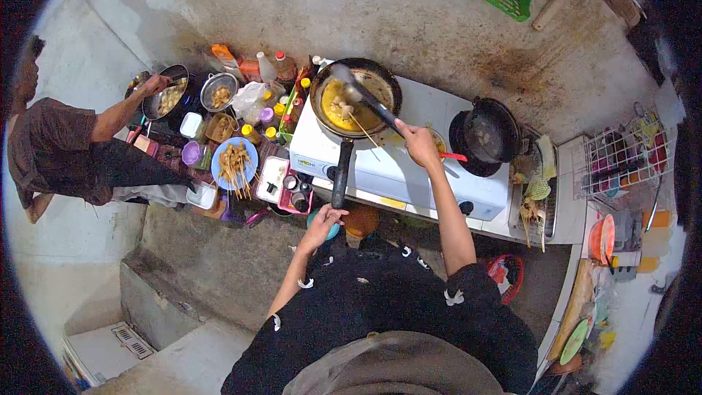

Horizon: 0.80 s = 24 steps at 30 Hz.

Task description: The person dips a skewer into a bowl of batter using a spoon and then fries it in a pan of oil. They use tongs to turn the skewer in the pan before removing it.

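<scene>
A frying pan (391, 73) sits on the left side of the white stove (409, 175). Inside it lies yellow egg (333, 93) with a skewer (363, 130) of pale pieces on top, its stick reaching over the rim. My left hand (322, 228) has its fingers closed around the end of the pan's black handle. My right hand (422, 145) grips a spatula (376, 107) by its dark handle, the blade over the egg and smeared by motion. A bowl with a red spoon (453, 156) is partly hidden behind my right hand.
A black wok (491, 135) occupies the stove's right side. Left of the stove are a blue plate (253, 168) of skewers, bottles (285, 66) and small containers. Further left, another person (66, 139) reaches to a second pan (181, 73). A wire rack (621, 161) stands right.
</scene>
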Each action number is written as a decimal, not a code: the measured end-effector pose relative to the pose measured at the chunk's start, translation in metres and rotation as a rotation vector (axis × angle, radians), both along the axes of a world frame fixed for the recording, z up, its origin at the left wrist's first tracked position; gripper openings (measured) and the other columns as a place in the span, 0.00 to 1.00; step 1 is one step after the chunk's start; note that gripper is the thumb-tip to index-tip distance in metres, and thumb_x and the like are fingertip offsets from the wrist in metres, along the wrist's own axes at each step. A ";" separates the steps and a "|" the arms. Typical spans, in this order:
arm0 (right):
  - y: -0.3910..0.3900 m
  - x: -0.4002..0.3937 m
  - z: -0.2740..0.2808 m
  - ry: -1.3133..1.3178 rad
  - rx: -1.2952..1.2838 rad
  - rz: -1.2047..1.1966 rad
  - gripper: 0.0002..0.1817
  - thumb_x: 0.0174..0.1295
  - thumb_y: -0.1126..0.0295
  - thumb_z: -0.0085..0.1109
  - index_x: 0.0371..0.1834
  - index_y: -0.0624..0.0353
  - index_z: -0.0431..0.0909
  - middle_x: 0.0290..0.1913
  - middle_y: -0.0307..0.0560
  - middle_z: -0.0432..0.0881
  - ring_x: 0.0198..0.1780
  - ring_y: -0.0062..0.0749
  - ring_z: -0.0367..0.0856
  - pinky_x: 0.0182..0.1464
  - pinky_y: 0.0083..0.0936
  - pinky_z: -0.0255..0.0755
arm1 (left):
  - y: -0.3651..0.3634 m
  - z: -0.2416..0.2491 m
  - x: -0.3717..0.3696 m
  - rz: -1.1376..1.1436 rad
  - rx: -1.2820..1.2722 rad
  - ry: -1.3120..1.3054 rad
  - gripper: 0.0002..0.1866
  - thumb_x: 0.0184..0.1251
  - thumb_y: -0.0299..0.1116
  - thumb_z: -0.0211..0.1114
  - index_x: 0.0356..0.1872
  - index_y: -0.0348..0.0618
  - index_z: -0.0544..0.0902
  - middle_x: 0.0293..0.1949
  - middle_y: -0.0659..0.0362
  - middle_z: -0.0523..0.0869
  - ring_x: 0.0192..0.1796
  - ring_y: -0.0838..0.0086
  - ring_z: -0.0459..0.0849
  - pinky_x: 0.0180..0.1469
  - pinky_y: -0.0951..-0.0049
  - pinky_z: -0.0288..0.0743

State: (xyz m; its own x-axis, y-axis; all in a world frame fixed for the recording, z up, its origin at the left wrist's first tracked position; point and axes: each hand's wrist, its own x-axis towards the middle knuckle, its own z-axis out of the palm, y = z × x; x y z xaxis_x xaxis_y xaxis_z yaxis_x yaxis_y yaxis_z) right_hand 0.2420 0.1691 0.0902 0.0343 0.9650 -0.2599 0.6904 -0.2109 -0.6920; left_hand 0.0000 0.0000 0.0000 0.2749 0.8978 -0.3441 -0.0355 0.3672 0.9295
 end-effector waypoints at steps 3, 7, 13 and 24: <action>-0.005 0.017 0.002 -0.129 0.196 -0.044 0.30 0.51 0.40 0.44 0.34 0.59 0.78 0.18 0.57 0.74 0.24 0.41 0.75 0.31 0.30 0.66 | -0.006 -0.005 0.020 0.047 -0.016 -0.075 0.16 0.63 0.35 0.47 0.47 0.35 0.63 0.43 0.56 0.76 0.35 0.76 0.73 0.43 0.78 0.67; -0.004 0.017 -0.002 -0.071 0.148 -0.014 0.31 0.51 0.41 0.44 0.33 0.62 0.78 0.18 0.58 0.74 0.24 0.45 0.74 0.31 0.32 0.66 | -0.005 -0.007 0.015 -0.003 0.006 -0.060 0.16 0.63 0.33 0.47 0.47 0.34 0.63 0.42 0.55 0.76 0.36 0.76 0.74 0.43 0.77 0.67; -0.004 0.018 0.005 -0.102 0.082 -0.020 0.30 0.51 0.41 0.44 0.36 0.58 0.78 0.23 0.61 0.76 0.31 0.50 0.77 0.38 0.33 0.67 | -0.002 -0.005 0.014 -0.016 0.000 -0.064 0.17 0.63 0.34 0.47 0.49 0.35 0.62 0.43 0.56 0.76 0.37 0.77 0.73 0.43 0.77 0.67; -0.020 0.039 0.011 -0.025 -0.005 -0.027 0.30 0.51 0.41 0.44 0.32 0.60 0.78 0.23 0.57 0.76 0.30 0.44 0.76 0.39 0.29 0.66 | -0.001 -0.001 0.013 0.021 -0.026 -0.076 0.15 0.63 0.33 0.47 0.47 0.34 0.63 0.42 0.55 0.76 0.36 0.77 0.73 0.43 0.77 0.67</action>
State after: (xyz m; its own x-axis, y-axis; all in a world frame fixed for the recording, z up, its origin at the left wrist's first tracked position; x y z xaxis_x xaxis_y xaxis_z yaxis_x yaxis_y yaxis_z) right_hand 0.2806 0.1492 0.1015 0.0666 0.9624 -0.2632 0.7014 -0.2328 -0.6737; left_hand 0.0132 -0.0013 -0.0010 0.2826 0.8944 -0.3466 -0.1130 0.3899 0.9139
